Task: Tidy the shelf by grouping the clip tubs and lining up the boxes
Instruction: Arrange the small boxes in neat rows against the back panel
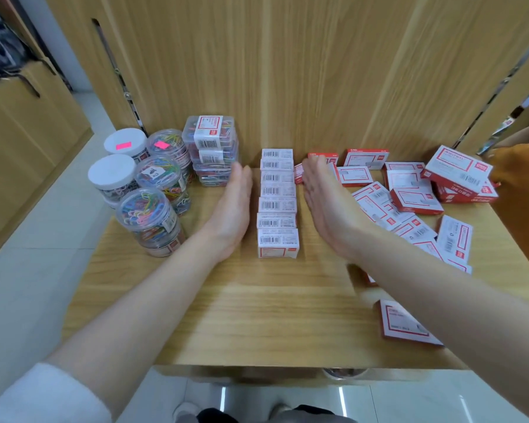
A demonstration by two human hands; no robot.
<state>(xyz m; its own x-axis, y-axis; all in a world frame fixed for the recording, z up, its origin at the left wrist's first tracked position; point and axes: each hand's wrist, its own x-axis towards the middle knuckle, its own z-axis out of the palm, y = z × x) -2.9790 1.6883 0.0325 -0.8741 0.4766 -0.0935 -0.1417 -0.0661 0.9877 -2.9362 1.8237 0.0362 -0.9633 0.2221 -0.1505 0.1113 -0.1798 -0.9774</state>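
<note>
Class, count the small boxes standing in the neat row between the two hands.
7. The row of boxes runs from the back wall toward the shelf's front edge, between the left hand and right hand. None looks hidden.

Handwritten "2" on tub lid (153, 171)

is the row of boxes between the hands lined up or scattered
Lined up. The row of boxes stands on edge, barcodes up, in one straight line from front to back, between the left hand and right hand, both flat.
</note>
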